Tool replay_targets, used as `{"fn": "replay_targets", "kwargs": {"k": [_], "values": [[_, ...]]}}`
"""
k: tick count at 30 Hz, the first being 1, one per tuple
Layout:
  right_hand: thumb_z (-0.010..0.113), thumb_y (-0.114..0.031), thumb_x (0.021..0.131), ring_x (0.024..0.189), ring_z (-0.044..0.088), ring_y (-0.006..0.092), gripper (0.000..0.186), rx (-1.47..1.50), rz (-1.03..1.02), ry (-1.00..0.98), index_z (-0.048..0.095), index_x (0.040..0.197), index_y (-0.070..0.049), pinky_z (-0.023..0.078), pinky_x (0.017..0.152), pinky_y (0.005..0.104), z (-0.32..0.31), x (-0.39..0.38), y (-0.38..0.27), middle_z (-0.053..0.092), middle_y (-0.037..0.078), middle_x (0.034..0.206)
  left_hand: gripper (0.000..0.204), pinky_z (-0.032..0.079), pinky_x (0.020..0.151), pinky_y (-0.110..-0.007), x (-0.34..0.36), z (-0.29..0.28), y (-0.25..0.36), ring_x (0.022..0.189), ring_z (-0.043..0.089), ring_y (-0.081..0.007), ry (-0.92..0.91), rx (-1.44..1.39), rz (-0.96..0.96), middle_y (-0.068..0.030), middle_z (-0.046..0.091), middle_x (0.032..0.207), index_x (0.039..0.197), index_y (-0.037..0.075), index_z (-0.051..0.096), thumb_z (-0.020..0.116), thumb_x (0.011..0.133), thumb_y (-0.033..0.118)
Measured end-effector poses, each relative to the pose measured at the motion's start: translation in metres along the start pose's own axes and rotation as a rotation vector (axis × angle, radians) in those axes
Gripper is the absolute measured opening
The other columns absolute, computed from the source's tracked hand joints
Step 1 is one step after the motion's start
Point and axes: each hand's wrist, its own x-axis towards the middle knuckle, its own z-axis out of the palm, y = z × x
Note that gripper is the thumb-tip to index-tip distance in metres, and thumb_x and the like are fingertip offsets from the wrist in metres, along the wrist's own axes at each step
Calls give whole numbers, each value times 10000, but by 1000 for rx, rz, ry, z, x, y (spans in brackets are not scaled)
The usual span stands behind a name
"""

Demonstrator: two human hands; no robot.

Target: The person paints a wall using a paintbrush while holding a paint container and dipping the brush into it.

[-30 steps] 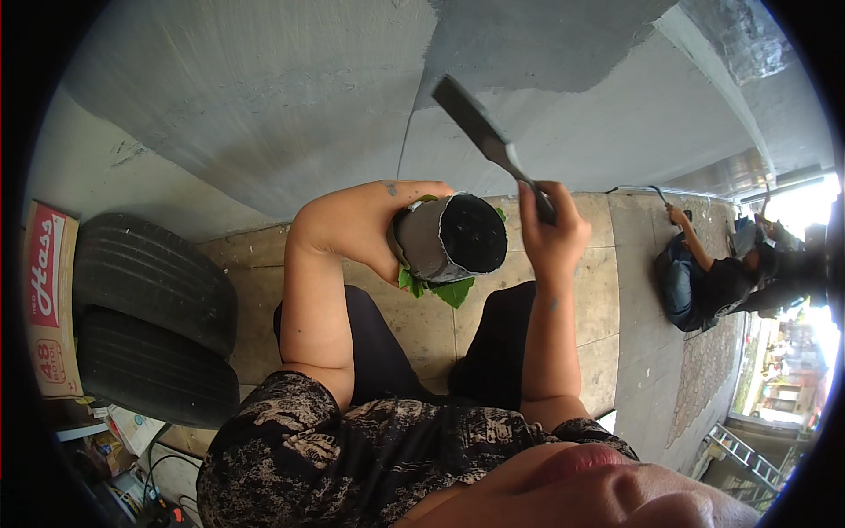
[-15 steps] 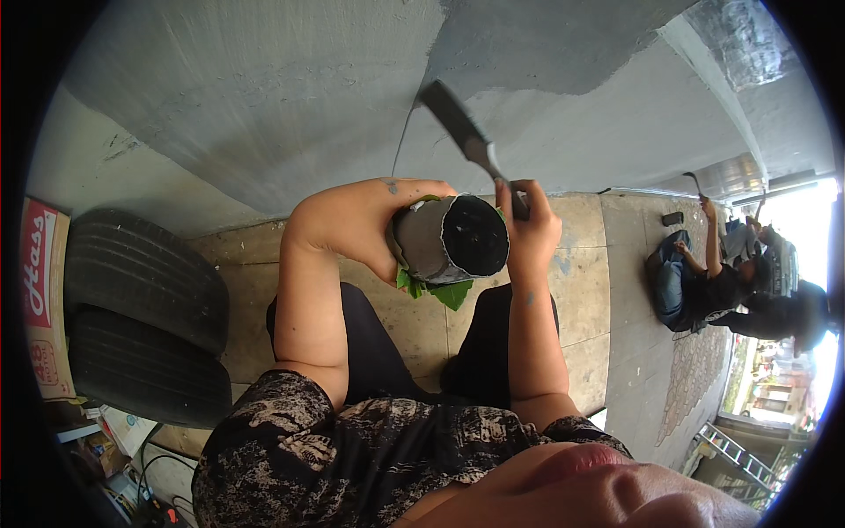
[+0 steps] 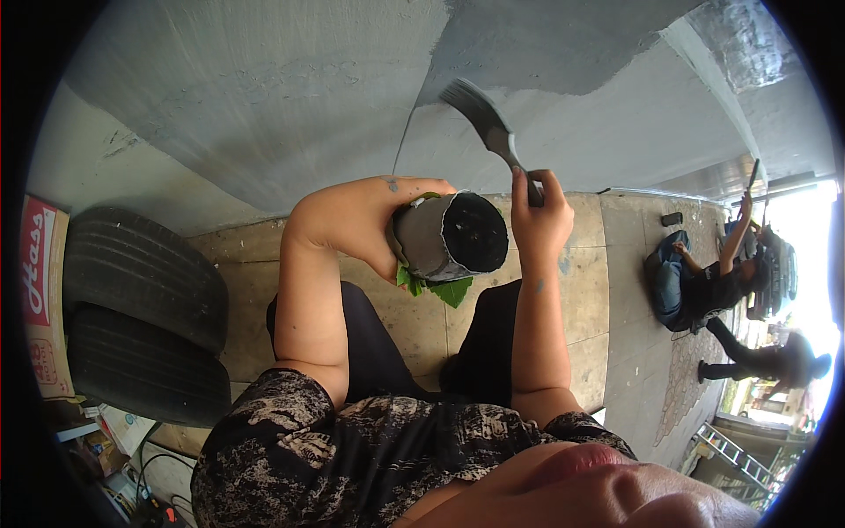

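Observation:
My left hand [image 3: 374, 216] is wrapped around a grey, paint-smeared cylindrical container [image 3: 419, 236], tilted so its mouth faces right. Inside, the container looks black. Green leaves [image 3: 451, 292] stick out between my palm and its side. To the right, my right hand [image 3: 543, 216] grips the handle of a wide flat paintbrush [image 3: 487, 121], fingers closed round it. The dark bristles curve over beside the edge of a darker grey patch [image 3: 528, 44] on the wall; they seem to press on the wall, though contact is hard to make out.
Grey wall [image 3: 264, 97] spans the far side, above a tiled floor [image 3: 387, 317]. Two black tires [image 3: 145, 282] and a cardboard box [image 3: 42, 290] stand at the left. At the right, a seated person [image 3: 704, 286] raises a tool to the wall; a ladder [image 3: 739, 453] lies lower right.
My right hand and the brush have shifted right, and the bristles now bend. My left hand keeps the container in place. The seated person's arm is higher; another person shows more clearly behind.

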Motion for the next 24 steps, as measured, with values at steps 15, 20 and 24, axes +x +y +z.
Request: {"fn": "replay_targets", "kwargs": {"k": [15,20,24], "values": [[789,-254,878,489,639,263,183,-188,-224,99,650,835,-143,475,488,355,3,-5,13,649,20,582,1046,487,988,-280,0,2,8,1151,612,-150,-33,5,56,-76,680,1232,1399,-1,563,897,408,-16],[799,-260,870,472,619,223,186,-81,-449,48,659,816,-151,459,493,337,-1,-12,19,649,8,592,1067,484,1000,-277,-3,2,5,1167,608,-148,-9,26,16,-78,679,1248,1417,-3,555,917,414,11],[782,-285,895,477,626,222,185,-138,-395,89,662,820,-164,459,488,344,9,0,22,658,-1,602,1048,505,970,-292,4,5,1,1120,647,-176,-6,19,62,-83,710,1205,1418,18,561,943,444,68]]}}
